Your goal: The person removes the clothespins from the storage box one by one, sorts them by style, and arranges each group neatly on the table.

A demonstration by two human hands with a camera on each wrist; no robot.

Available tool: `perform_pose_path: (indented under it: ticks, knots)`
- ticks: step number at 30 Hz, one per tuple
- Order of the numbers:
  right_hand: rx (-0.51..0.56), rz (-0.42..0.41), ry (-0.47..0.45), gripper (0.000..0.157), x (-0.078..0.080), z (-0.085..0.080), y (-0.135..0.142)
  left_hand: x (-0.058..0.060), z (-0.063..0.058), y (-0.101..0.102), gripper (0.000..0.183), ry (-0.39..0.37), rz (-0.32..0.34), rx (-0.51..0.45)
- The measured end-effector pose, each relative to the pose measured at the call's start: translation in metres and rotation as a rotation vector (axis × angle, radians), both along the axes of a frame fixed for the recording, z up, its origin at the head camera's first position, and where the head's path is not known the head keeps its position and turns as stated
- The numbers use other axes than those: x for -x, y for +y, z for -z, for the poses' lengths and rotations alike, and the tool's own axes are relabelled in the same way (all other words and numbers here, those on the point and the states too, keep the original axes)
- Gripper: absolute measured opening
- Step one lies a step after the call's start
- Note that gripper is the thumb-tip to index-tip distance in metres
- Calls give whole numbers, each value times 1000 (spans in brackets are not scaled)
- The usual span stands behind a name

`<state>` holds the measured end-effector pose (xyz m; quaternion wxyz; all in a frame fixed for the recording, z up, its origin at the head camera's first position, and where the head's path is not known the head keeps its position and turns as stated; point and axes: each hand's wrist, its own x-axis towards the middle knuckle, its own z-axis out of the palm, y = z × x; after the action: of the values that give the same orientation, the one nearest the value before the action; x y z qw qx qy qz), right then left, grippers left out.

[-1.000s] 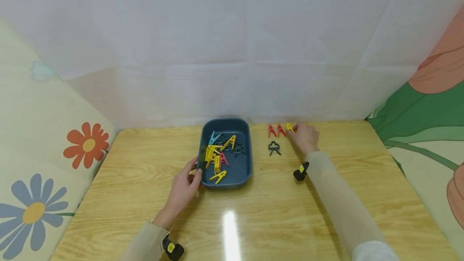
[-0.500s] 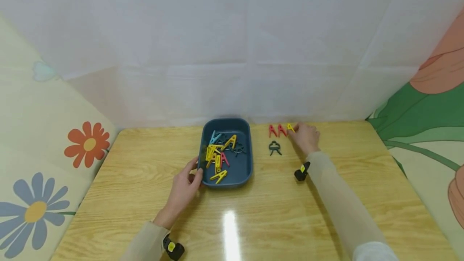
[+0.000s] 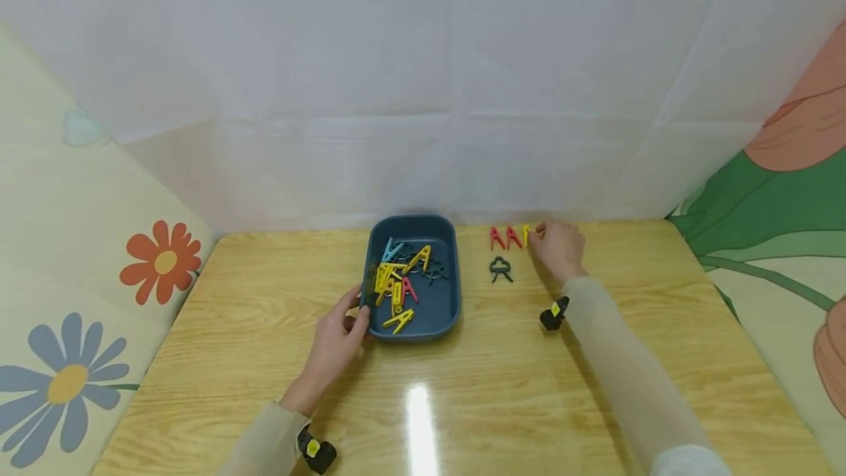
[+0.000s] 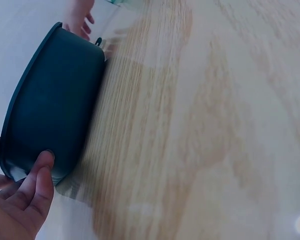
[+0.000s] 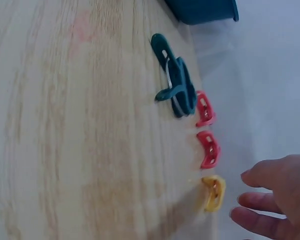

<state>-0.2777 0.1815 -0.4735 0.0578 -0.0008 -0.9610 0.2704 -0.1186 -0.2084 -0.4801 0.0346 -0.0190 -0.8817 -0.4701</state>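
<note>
My left hand [image 3: 335, 336] grips the near left corner of a dark blue plastic basin [image 3: 453, 318], its fingertips [image 4: 46, 157] against the outer wall. Inside lie yellow clothespins [image 3: 399, 322], a light blue clothespin [image 3: 390, 250], a red clothespin [image 3: 408, 290] and dark green clips [image 3: 434, 270]. At the table's far edge my right hand [image 3: 558, 252] is beside a yellow clothespin [image 5: 217, 192]. A gap shows between its parted fingers and that clothespin in the right wrist view. Two red clothespins [image 3: 497, 238] stand in line with the yellow one, a dark green clip [image 3: 500, 269] nearer me.
The wooden table [image 3: 423, 366] ends at a white cloth backdrop [image 3: 423, 94] behind the basin and the row of clothespins. Flower-printed cloth [image 3: 73, 255] hangs on the left side, and more of it on the right.
My right hand has let go of the yellow clothespin and shifted slightly right; the clothespin now stands in the row. My left hand and the basin have stayed put.
</note>
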Motion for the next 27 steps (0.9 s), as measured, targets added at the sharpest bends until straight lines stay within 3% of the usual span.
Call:
perform_pose_path:
  ticks: [8, 27]
  knots:
    - [-136, -113, 87, 33, -11, -19, -15, 0, 1, 1, 50, -11, -14, 16]
    - [-121, -334, 152, 25, -39, -50, -69, 0, 0, 1, 50, -10, -12, 4]
